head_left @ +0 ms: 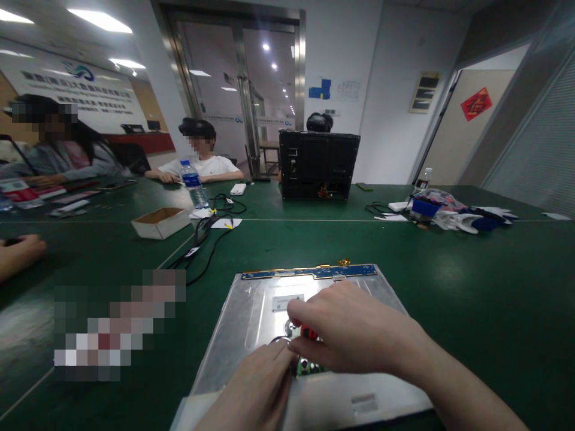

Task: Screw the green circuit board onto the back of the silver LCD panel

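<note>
A flat metal-backed display panel (242, 317) lies on the table in front of me, with a long blue circuit strip (309, 272) along its far edge. My right hand (345, 326) is curled over the panel's middle, closed around a small red-and-black object (309, 331); most of it is hidden by the fingers. Just under it sits a green circuit board (308, 364) with small parts on it. At that board's left edge is my left hand (265, 374), its fingers pressed together and tips meeting near the right hand. Whatever they pinch is hidden.
Beyond the panel stands a black monitor-like housing (320, 161). An open cardboard box (162, 224), a water bottle (193, 184) and black cables (202, 239) lie to the left. A pile of gloves and bags (458, 212) is at right. Other people sit leftward; one person's hand (22, 254) rests nearby.
</note>
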The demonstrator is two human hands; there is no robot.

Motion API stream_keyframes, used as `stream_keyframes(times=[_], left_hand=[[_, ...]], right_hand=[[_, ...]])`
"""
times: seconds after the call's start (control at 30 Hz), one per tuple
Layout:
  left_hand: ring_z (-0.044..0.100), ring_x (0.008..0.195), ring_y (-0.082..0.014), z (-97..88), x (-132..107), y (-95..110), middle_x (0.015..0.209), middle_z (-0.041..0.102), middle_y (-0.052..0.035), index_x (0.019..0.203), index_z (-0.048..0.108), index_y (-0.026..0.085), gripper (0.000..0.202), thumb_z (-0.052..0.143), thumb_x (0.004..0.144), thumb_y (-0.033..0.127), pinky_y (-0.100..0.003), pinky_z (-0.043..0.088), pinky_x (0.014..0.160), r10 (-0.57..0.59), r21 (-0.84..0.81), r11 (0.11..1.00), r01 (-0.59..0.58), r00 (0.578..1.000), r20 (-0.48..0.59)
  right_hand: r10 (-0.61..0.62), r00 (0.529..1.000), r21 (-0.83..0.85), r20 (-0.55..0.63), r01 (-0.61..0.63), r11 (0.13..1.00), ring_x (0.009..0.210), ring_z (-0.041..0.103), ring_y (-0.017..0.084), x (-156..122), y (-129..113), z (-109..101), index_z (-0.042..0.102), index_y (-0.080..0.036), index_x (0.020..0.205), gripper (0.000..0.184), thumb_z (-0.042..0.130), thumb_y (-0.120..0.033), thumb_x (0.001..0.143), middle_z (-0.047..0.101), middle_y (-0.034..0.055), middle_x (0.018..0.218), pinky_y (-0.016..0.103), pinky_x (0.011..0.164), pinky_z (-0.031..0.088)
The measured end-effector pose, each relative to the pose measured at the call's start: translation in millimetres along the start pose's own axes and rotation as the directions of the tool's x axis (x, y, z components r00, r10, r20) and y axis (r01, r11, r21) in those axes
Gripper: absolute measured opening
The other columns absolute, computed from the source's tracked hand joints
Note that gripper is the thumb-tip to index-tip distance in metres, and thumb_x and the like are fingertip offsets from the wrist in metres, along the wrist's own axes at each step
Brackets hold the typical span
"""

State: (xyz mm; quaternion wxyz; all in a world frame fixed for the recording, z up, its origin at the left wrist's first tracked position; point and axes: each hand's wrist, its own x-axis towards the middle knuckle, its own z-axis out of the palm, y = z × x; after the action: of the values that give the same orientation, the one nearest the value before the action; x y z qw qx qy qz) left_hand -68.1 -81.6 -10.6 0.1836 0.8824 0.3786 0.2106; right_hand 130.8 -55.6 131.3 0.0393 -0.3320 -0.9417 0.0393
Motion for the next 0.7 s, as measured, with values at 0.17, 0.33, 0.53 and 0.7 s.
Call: stream_keyframes(times=[0.17, 0.33, 0.53, 0.7], left_hand=[[0.065, 0.084, -0.0244, 1.5, -1.0, 0.1, 0.097, 0.068, -0.0087, 0.102, 0.058, 0.020, 0.023, 0.038, 0.091, 0.014, -0.035, 0.053, 0.073, -0.053, 0.033, 0.998, 0.052, 0.998, 0.040], [0.065, 0.084, -0.0242, 2.4, -1.8, -0.9, 0.097, 0.068, -0.0088, 0.097, 0.057, 0.020, 0.021, 0.037, 0.092, 0.016, -0.036, 0.053, 0.074, -0.047, 0.005, 0.999, 0.046, 0.998, 0.044], [0.066, 0.089, -0.0225, -0.9, -2.2, 1.0, 0.100, 0.067, -0.0057, 0.103, 0.057, 0.022, 0.024, 0.041, 0.089, 0.010, -0.034, 0.052, 0.078, -0.003, -0.010, 1.000, 0.003, 1.000, 0.007], [0.066, 0.083, -0.0226, -1.9, -2.9, 1.7, 0.095, 0.067, -0.0074, 0.099, 0.057, 0.020, 0.021, 0.039, 0.089, 0.012, -0.035, 0.053, 0.074, -0.016, 0.017, 1.000, 0.016, 1.000, -0.005]], right_hand=[[-0.062, 0.998, 0.078, 0.012, 0.061, 0.995, 0.066, 0.062, 0.017, -3.5, 0.7, -2.5, 0.059, -0.018, 0.101, 0.018, 0.062, -0.025, 0.084, 0.071, 0.0032, 0.087, 0.028, 0.050, 0.026], [-0.074, 0.997, 0.079, -0.010, 0.074, 0.994, 0.066, 0.063, 0.017, -2.7, 1.6, 1.7, 0.058, -0.019, 0.099, 0.028, 0.066, -0.044, 0.088, 0.071, 0.0023, 0.086, 0.028, 0.050, 0.024], [-0.031, 0.999, 0.048, -0.024, 0.033, 0.998, 0.064, 0.065, 0.019, -0.1, 0.9, 3.0, 0.060, -0.020, 0.100, 0.027, 0.061, -0.047, 0.094, 0.072, 0.0016, 0.079, 0.029, 0.050, 0.026], [-0.037, 0.999, 0.042, -0.026, 0.038, 0.998, 0.062, 0.062, 0.017, -2.2, 2.5, 2.4, 0.060, -0.020, 0.096, 0.016, 0.064, -0.034, 0.091, 0.071, 0.0005, 0.078, 0.028, 0.049, 0.023]])
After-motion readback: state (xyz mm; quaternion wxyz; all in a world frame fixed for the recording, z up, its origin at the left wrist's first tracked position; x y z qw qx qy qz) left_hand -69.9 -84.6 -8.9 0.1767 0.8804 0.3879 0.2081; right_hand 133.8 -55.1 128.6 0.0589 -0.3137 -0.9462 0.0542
